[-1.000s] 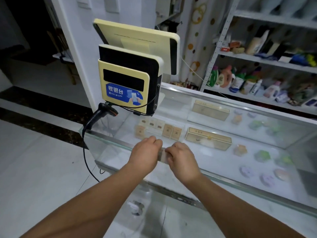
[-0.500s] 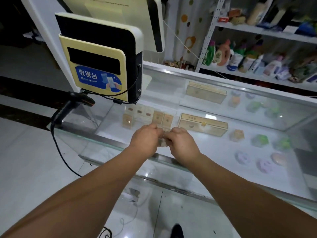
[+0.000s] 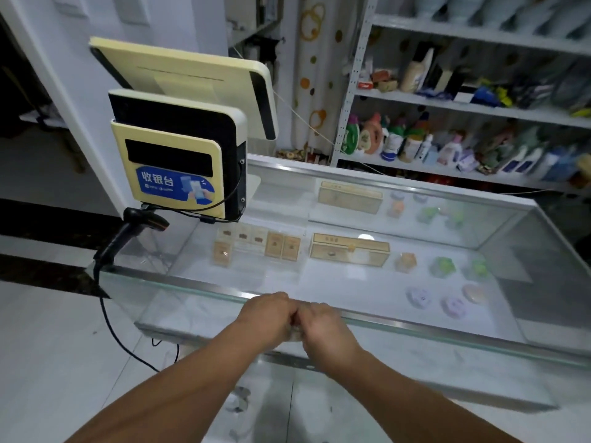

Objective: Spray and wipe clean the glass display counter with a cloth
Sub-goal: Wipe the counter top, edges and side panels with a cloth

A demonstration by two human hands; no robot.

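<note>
Two hands (image 3: 265, 318) (image 3: 323, 330) together, perhaps around cloth (image 3: 295, 334)

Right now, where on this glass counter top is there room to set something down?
Bare: the glass top from the cash register rightward to its end; the boxes lie under the glass. Crowded: the left corner, with register, barcode scanner, cables. Left hand and right hand pinch a cloth at its near edge.

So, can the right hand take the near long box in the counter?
Probably not. The right hand is at the front edge of the counter, pinching a cloth with the left hand, and the glass top seems to cover the near long box.
</note>
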